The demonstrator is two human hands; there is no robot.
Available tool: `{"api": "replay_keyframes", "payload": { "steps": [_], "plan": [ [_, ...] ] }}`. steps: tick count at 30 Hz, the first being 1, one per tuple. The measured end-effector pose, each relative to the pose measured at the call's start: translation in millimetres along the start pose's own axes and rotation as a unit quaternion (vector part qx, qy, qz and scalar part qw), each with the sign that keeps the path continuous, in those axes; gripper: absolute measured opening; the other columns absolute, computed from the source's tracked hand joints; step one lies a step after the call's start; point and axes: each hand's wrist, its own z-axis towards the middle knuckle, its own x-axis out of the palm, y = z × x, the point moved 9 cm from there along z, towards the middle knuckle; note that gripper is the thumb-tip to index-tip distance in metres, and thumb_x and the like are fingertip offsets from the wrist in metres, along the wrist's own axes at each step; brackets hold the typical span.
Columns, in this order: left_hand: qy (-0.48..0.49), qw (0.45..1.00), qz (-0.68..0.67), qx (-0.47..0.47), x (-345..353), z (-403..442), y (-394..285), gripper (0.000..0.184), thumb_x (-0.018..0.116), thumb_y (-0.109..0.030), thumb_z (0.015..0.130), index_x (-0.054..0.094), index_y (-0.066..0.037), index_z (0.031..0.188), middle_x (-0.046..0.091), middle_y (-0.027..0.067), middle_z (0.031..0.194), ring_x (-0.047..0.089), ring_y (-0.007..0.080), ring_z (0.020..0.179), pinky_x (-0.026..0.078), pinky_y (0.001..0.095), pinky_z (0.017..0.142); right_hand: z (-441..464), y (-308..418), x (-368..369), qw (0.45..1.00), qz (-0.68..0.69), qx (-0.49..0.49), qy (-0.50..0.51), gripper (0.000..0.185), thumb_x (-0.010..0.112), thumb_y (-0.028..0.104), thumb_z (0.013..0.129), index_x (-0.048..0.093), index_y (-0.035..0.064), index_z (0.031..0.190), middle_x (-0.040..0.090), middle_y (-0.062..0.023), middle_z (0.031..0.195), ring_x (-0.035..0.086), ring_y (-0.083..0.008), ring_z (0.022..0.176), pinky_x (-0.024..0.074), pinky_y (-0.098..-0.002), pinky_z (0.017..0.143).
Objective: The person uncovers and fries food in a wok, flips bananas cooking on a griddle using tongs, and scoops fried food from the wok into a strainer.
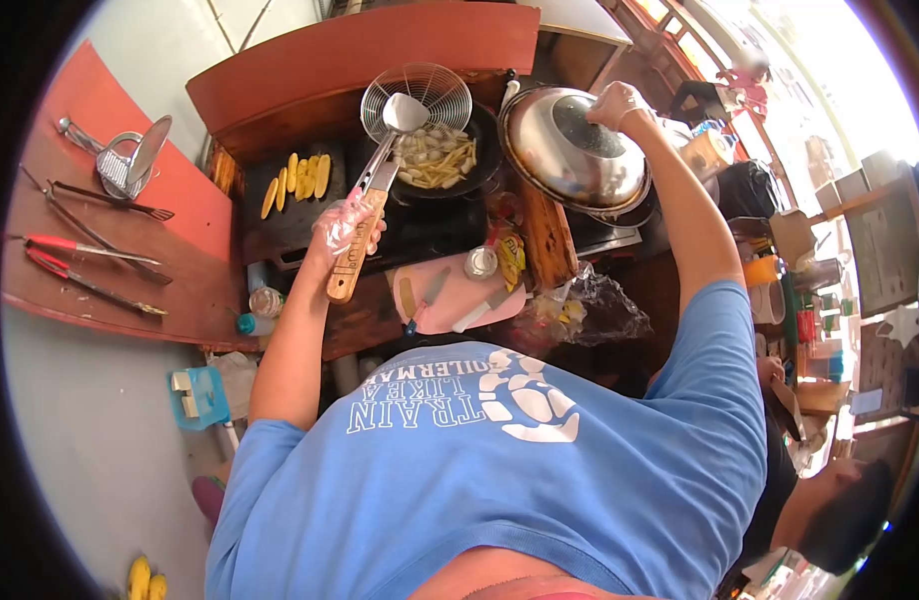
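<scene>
and here's the spatula, (pixel 384 176) slanting up with its blade over the wire strainer (pixel 440 95), the gloved left hand (pixel 346 228) wrapped firmly round its handle! pale strips (pixel 438 166) lie in the dark pan (pixel 491 148) just beneath. over to the right, the right hand (pixel 618 105) has curled fingers gripping the domed lid (pixel 550 135) at its top. yellow slices (pixel 297 182) line the griddle (pixel 310 214); knives (pixel 434 288) rest on the pink board (pixel 446 318) nearer the body.

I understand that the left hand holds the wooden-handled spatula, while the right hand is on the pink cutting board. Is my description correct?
Not entirely: the right hand is on the domed lid, not on the board, as the head view shows. The left hand does hold the wooden-handled spatula.
</scene>
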Motion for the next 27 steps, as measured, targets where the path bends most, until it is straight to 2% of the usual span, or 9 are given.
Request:
{"api": "replay_keyframes", "payload": {
  "steps": [1,5,7,13,18,20,24,26,27],
  "plan": [
    [-0.006,1.000,0.008,0.008,-3,-5,-9,0.025,0.066,-0.017,0.089,0.055,0.000,0.104,0.063,0.0151,0.079,0.061,0.0195,0.062,0.051,0.0308,0.051,7,14,9,0.999,0.000,-0.030,0.025,0.040,0.064,0.038,0.071,0.073,0.0019,0.086,0.069,-0.0208,0.093,0.068,-0.0324,0.092,0.0535,-0.0381,0.087],
    [0.013,0.999,-0.024,0.038,-19,-15,-35,0.029,0.066,-0.019,0.089,0.055,0.000,0.107,0.064,0.0157,0.080,0.062,0.0200,0.063,0.052,0.0311,0.052,6,100,12,0.993,-0.022,-0.104,0.050,0.037,0.066,0.033,0.071,0.073,0.0005,0.087,0.069,-0.0215,0.095,0.068,-0.0331,0.093,0.0543,-0.0396,0.084],
    [-0.003,0.999,0.000,0.044,-31,-20,-47,0.029,0.066,-0.020,0.090,0.055,0.000,0.108,0.064,0.0152,0.080,0.062,0.0200,0.063,0.052,0.0311,0.051,20,130,26,0.993,0.018,-0.117,0.006,0.037,0.069,0.033,0.066,0.072,-0.0002,0.081,0.068,-0.0232,0.087,0.069,-0.0351,0.083,0.0552,-0.0406,0.080],
    [-0.007,0.998,-0.053,0.038,-55,-27,-59,0.034,0.061,-0.033,0.094,0.055,-0.001,0.106,0.064,0.0146,0.076,0.062,0.0205,0.058,0.053,0.0327,0.049,38,233,54,0.986,0.042,-0.159,0.040,0.041,0.072,0.034,0.068,0.072,-0.0008,0.090,0.069,-0.0222,0.098,0.068,-0.0323,0.094,0.0546,-0.0391,0.085],
    [-0.023,0.995,-0.084,0.045,-67,-34,-62,0.036,0.059,-0.035,0.095,0.055,-0.001,0.106,0.063,0.0165,0.076,0.062,0.0226,0.058,0.053,0.0360,0.050,53,274,79,0.987,0.092,-0.123,0.049,0.037,0.075,0.026,0.067,0.072,-0.0011,0.092,0.069,-0.0224,0.099,0.068,-0.0329,0.095,0.0547,-0.0379,0.086],
    [-0.005,0.995,-0.085,0.054,-66,-38,-67,0.036,0.060,-0.032,0.094,0.054,0.001,0.108,0.064,0.0181,0.079,0.062,0.0246,0.060,0.054,0.0370,0.051,51,272,78,0.985,0.152,-0.073,0.018,0.034,0.073,0.028,0.069,0.072,-0.0010,0.088,0.069,-0.0223,0.096,0.068,-0.0341,0.092,0.0550,-0.0387,0.084],
    [-0.011,0.997,-0.063,0.043,-70,-38,-67,0.037,0.061,-0.028,0.092,0.053,0.003,0.110,0.064,0.0198,0.081,0.063,0.0269,0.062,0.054,0.0380,0.053,63,270,102,0.982,0.140,-0.103,-0.079,0.032,0.070,0.029,0.070,0.071,-0.0010,0.082,0.069,-0.0217,0.091,0.068,-0.0349,0.089,0.0547,-0.0405,0.082],
    [0.049,0.991,-0.110,0.055,-62,-35,-70,0.038,0.061,-0.028,0.091,0.053,0.003,0.111,0.064,0.0200,0.082,0.062,0.0269,0.063,0.053,0.0377,0.052,33,251,83,0.962,0.226,-0.061,-0.140,0.029,0.066,0.026,0.075,0.071,-0.0002,0.087,0.069,-0.0224,0.094,0.068,-0.0328,0.091,0.0548,-0.0423,0.080],
    [0.060,0.991,-0.115,0.040,-59,-34,-69,0.036,0.061,-0.028,0.092,0.053,0.002,0.111,0.063,0.0201,0.082,0.063,0.0259,0.064,0.054,0.0369,0.053,18,253,84,0.962,0.135,-0.089,-0.221,0.027,0.060,0.025,0.079,0.072,0.0003,0.081,0.070,-0.0196,0.092,0.069,-0.0333,0.086,0.0552,-0.0424,0.075]
  ]
}}
